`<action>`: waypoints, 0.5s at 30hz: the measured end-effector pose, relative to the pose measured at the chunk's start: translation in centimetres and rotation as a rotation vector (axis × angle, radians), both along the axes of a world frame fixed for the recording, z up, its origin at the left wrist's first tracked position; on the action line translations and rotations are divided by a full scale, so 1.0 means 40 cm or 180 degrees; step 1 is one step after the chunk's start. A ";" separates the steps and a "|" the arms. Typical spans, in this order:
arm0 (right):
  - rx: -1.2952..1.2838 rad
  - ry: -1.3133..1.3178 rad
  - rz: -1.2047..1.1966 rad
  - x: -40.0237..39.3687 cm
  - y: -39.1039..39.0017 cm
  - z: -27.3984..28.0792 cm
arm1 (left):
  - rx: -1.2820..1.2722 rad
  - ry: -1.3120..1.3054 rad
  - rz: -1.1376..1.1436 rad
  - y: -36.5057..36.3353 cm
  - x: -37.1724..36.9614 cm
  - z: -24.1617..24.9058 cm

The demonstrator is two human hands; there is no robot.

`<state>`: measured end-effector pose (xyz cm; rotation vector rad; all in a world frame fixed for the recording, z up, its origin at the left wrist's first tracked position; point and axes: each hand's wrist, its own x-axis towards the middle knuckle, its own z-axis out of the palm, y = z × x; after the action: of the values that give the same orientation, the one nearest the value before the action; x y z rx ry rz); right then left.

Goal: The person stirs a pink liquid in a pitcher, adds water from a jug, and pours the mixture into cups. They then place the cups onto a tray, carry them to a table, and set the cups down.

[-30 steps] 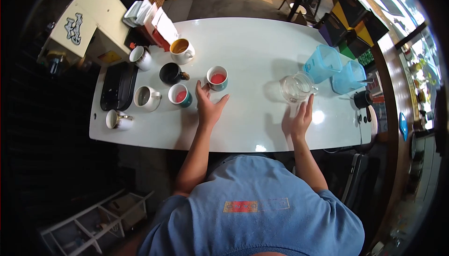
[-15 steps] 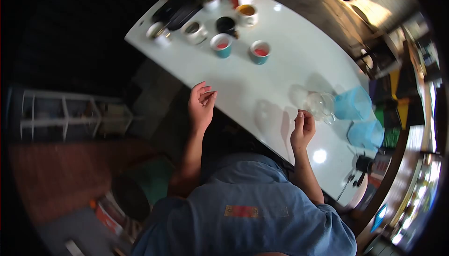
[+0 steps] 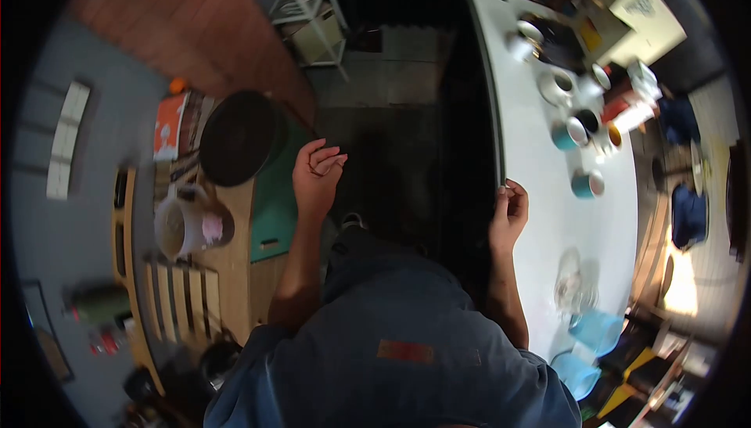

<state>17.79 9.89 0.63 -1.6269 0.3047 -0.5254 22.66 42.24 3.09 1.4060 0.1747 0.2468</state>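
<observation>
My left hand (image 3: 315, 181) hovers in front of a green-fronted wooden cabinet (image 3: 275, 193), fingers loosely bent and apart, holding nothing that I can see. At the near edge of the white table (image 3: 540, 248) is my right hand (image 3: 510, 213), thumb and forefinger brought together. Whether something small is pinched there I cannot make out. Beyond it on the table stands a teal cup (image 3: 585, 185). Another teal cup (image 3: 567, 134) sits farther up among several white mugs. A clear glass vessel (image 3: 569, 287) and a blue translucent pitcher (image 3: 596, 332) stand toward the table's lower end.
On the left counter lie a dark round pan (image 3: 238, 138) and a translucent measuring jug (image 3: 174, 226), with a slatted wooden rack (image 3: 184, 291) below. A white metal shelf (image 3: 301, 9) stands ahead. Dark floor (image 3: 383, 170) runs between counter and table.
My view and body have turned left, so the table now lies on my right and the counter has come into view. Both hands keep nearly the same posture.
</observation>
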 end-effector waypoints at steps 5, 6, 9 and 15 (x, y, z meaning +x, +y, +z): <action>-0.0085 0.0171 0.0956 0.134 0.189 -0.003 | -0.0083 -0.0024 0.0695 0.207 -0.099 -0.007; -0.0122 0.0253 0.1121 0.160 0.240 -0.008 | 0.0005 -0.0135 0.0788 0.250 -0.116 -0.008; -0.0036 0.0331 0.1493 0.240 0.415 -0.032 | 0.0295 -0.0108 0.1142 0.386 -0.162 0.008; -0.0093 0.0885 0.2566 0.395 0.817 -0.154 | 0.0357 -0.0254 0.1755 0.605 -0.250 0.093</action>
<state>33.57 42.55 -5.53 -1.6890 -0.1677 0.3110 12.65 66.42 6.80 1.4342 0.4891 0.7761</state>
